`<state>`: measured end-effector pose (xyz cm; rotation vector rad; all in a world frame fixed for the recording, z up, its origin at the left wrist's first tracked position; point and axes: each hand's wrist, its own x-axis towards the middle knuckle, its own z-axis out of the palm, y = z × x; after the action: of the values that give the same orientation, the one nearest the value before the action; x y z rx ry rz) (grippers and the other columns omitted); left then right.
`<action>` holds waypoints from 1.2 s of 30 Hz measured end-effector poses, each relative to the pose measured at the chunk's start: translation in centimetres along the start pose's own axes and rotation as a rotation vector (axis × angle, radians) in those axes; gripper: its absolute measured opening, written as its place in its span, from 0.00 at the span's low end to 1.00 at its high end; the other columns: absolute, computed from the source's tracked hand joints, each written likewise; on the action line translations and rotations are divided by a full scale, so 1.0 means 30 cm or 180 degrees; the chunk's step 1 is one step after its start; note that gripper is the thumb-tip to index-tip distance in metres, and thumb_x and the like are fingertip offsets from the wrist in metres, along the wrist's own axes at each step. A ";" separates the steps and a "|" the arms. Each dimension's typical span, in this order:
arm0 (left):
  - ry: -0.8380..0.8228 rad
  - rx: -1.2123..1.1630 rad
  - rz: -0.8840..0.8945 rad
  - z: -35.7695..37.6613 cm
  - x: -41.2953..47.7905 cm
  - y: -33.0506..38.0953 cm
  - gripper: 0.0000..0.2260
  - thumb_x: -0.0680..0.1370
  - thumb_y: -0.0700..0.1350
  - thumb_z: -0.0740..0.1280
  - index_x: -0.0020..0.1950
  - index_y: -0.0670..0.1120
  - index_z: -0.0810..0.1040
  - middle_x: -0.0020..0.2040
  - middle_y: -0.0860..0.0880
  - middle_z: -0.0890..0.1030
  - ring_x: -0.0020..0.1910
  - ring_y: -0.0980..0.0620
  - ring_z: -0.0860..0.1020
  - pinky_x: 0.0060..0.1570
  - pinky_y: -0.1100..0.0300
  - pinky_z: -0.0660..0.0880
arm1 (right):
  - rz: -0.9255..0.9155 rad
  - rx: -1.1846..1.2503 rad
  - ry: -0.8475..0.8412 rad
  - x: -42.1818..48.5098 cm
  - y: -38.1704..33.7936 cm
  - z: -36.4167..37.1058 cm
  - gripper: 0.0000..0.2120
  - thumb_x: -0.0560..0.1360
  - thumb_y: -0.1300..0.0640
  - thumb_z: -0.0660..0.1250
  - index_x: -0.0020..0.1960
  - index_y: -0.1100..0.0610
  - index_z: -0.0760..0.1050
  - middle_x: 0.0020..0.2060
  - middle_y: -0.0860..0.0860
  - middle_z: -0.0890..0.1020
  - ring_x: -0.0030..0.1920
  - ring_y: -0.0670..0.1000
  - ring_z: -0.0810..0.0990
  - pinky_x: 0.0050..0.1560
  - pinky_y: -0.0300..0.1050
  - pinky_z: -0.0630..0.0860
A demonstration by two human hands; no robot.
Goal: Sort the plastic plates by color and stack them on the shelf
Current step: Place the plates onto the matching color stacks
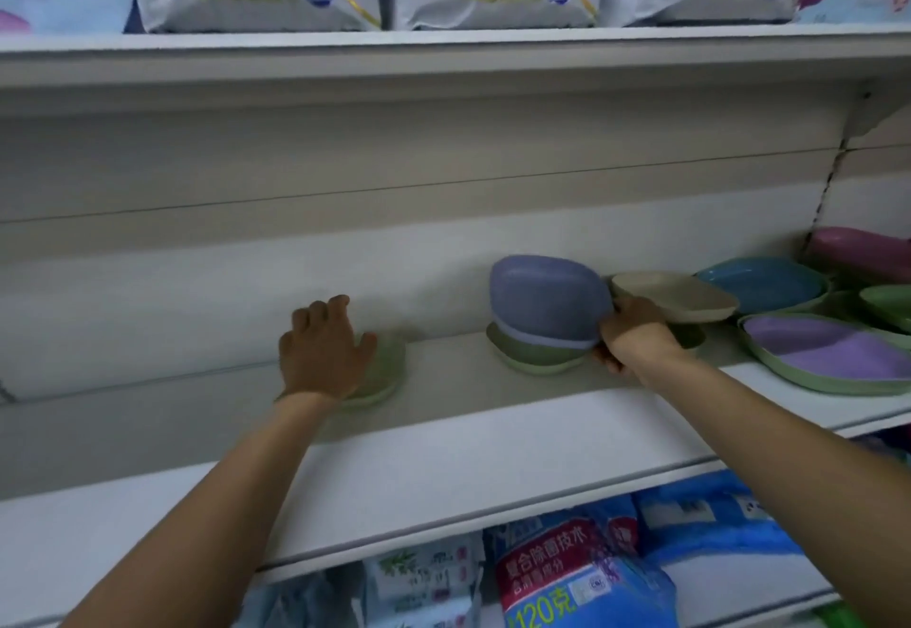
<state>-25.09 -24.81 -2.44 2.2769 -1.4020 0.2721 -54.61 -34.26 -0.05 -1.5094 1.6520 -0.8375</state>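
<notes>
Both arms reach up to the white shelf (443,450), which sits at about chest height between a row of pale packages above and blue detergent-style bags (581,573) below. The left hand (320,356) lies palm down on a green plate (382,371) that rests flat on the shelf toward the left; its fingers (320,309) are spread and loose over the plate's far edge, pressing on it rather than clasping it. Well to the right, the right hand (636,331) is closed on the rim of a bluish-purple plate (547,299), which it holds tilted up on edge so that the underside faces out; that plate stands on a green plate (532,356) lying flat beneath it. Just behind the right hand a beige plate (675,297) sits raised on something I cannot make out (the hand blocks its base). Farther right lies the unsorted cluster: a blue plate (764,282), a lilac plate nested in a green one (828,346), another green plate (887,302) at the edge of view, and a pink item (862,253) at the back, too blurred to name.
</notes>
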 end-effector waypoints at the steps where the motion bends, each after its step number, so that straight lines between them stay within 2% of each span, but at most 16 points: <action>1: -0.0025 0.0128 -0.0233 -0.010 -0.003 -0.043 0.28 0.78 0.54 0.63 0.73 0.44 0.62 0.69 0.41 0.68 0.68 0.40 0.64 0.62 0.48 0.65 | 0.0074 0.0168 0.0006 -0.014 -0.007 0.006 0.14 0.83 0.59 0.50 0.42 0.59 0.67 0.29 0.56 0.72 0.25 0.53 0.69 0.16 0.36 0.65; 4: -0.0529 0.0005 -0.0760 -0.027 -0.003 -0.135 0.28 0.77 0.54 0.64 0.71 0.39 0.63 0.67 0.38 0.67 0.67 0.37 0.67 0.63 0.47 0.67 | -0.0009 0.0168 0.0033 -0.041 -0.012 0.039 0.11 0.82 0.61 0.52 0.46 0.62 0.70 0.29 0.58 0.73 0.21 0.52 0.69 0.16 0.34 0.63; 6: -0.0920 -0.0092 -0.0806 -0.027 -0.002 -0.168 0.26 0.77 0.53 0.64 0.69 0.38 0.65 0.66 0.37 0.69 0.65 0.36 0.70 0.61 0.48 0.69 | -0.0042 0.0248 0.0083 -0.055 -0.010 0.062 0.09 0.81 0.63 0.53 0.51 0.64 0.72 0.29 0.59 0.72 0.17 0.51 0.67 0.15 0.32 0.61; 8: -0.1044 -0.0053 -0.0703 -0.026 -0.002 -0.188 0.19 0.77 0.49 0.63 0.64 0.39 0.71 0.62 0.37 0.74 0.61 0.37 0.74 0.57 0.51 0.71 | -0.0012 0.0449 0.0078 -0.076 -0.004 0.085 0.10 0.80 0.64 0.54 0.55 0.64 0.73 0.32 0.59 0.72 0.21 0.52 0.67 0.17 0.34 0.63; 10: -0.0966 -0.0119 -0.0635 -0.026 -0.002 -0.202 0.12 0.75 0.43 0.62 0.55 0.38 0.75 0.56 0.36 0.79 0.55 0.37 0.77 0.52 0.52 0.74 | 0.0041 0.0691 -0.0005 -0.124 0.000 0.103 0.10 0.80 0.66 0.55 0.54 0.62 0.73 0.34 0.58 0.73 0.25 0.52 0.67 0.19 0.35 0.65; 12: -0.0867 -0.0307 -0.0716 -0.033 -0.015 -0.209 0.09 0.74 0.39 0.61 0.50 0.38 0.76 0.51 0.36 0.81 0.50 0.37 0.79 0.47 0.53 0.76 | -0.0028 0.0878 -0.0146 -0.171 0.009 0.118 0.08 0.79 0.68 0.55 0.52 0.61 0.72 0.31 0.57 0.73 0.23 0.50 0.68 0.18 0.35 0.64; 15: -0.0615 -0.0796 -0.0898 -0.062 -0.070 -0.209 0.08 0.76 0.39 0.57 0.53 0.40 0.72 0.48 0.40 0.79 0.48 0.38 0.79 0.44 0.52 0.77 | -0.0140 0.0984 -0.0259 -0.246 0.009 0.135 0.04 0.79 0.67 0.58 0.49 0.62 0.71 0.29 0.57 0.73 0.20 0.47 0.69 0.17 0.36 0.64; 19: -0.0067 -0.1974 -0.0859 -0.127 -0.207 -0.254 0.06 0.79 0.38 0.55 0.55 0.42 0.67 0.44 0.41 0.76 0.36 0.41 0.77 0.31 0.55 0.74 | -0.0249 0.0968 -0.0295 -0.341 0.013 0.166 0.07 0.80 0.62 0.59 0.43 0.59 0.70 0.28 0.56 0.72 0.19 0.48 0.68 0.17 0.36 0.61; 20: 0.0063 -0.2185 -0.0803 -0.145 -0.249 -0.270 0.07 0.79 0.37 0.55 0.56 0.43 0.67 0.44 0.42 0.75 0.36 0.41 0.76 0.32 0.54 0.76 | -0.0319 0.0889 -0.0299 -0.370 0.017 0.174 0.07 0.80 0.61 0.59 0.43 0.57 0.71 0.28 0.55 0.73 0.20 0.49 0.68 0.19 0.37 0.62; 22: 0.0301 -0.2282 -0.0661 -0.187 -0.338 -0.304 0.08 0.79 0.38 0.54 0.58 0.44 0.67 0.45 0.42 0.77 0.41 0.39 0.77 0.40 0.48 0.78 | -0.0484 0.0875 -0.0270 -0.434 0.027 0.192 0.06 0.80 0.60 0.59 0.46 0.56 0.73 0.31 0.55 0.75 0.28 0.52 0.71 0.27 0.41 0.67; 24: 0.0437 -0.2210 -0.0585 -0.235 -0.437 -0.336 0.10 0.80 0.39 0.55 0.60 0.44 0.68 0.47 0.44 0.78 0.46 0.40 0.77 0.47 0.47 0.77 | -0.0659 0.0835 -0.0214 -0.512 0.036 0.205 0.06 0.80 0.60 0.59 0.48 0.56 0.73 0.34 0.55 0.75 0.33 0.54 0.72 0.34 0.44 0.68; 27: 0.0459 -0.2132 -0.0591 -0.302 -0.587 -0.401 0.11 0.81 0.40 0.56 0.63 0.44 0.69 0.50 0.46 0.77 0.47 0.42 0.77 0.49 0.48 0.76 | -0.0851 0.0673 -0.0204 -0.645 0.054 0.224 0.06 0.80 0.60 0.58 0.47 0.60 0.73 0.32 0.56 0.73 0.31 0.54 0.70 0.33 0.43 0.65; 29: 0.0404 -0.2152 -0.0683 -0.342 -0.682 -0.464 0.11 0.81 0.41 0.56 0.62 0.44 0.69 0.46 0.44 0.78 0.40 0.43 0.76 0.41 0.50 0.76 | -0.0879 0.0642 -0.0239 -0.737 0.064 0.247 0.07 0.79 0.61 0.58 0.46 0.62 0.73 0.30 0.57 0.71 0.29 0.54 0.67 0.31 0.43 0.63; 32: 0.0229 -0.2595 -0.0886 -0.397 -0.827 -0.570 0.08 0.81 0.41 0.56 0.59 0.44 0.68 0.37 0.44 0.74 0.26 0.48 0.70 0.26 0.58 0.67 | -0.0870 0.0690 -0.0377 -0.882 0.076 0.300 0.08 0.78 0.63 0.59 0.41 0.62 0.71 0.28 0.56 0.69 0.28 0.53 0.65 0.31 0.43 0.62; 36: 0.0075 -0.3024 -0.1278 -0.478 -0.991 -0.690 0.07 0.81 0.39 0.56 0.59 0.41 0.67 0.34 0.42 0.72 0.22 0.50 0.69 0.21 0.61 0.63 | -0.0761 0.0717 -0.0666 -1.038 0.088 0.400 0.09 0.78 0.64 0.59 0.39 0.60 0.71 0.27 0.55 0.68 0.28 0.52 0.64 0.31 0.45 0.61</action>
<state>-19.65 13.50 -7.08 1.6543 -0.7569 -0.4157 -44.46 -2.88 -5.74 -1.5932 1.2005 -0.9240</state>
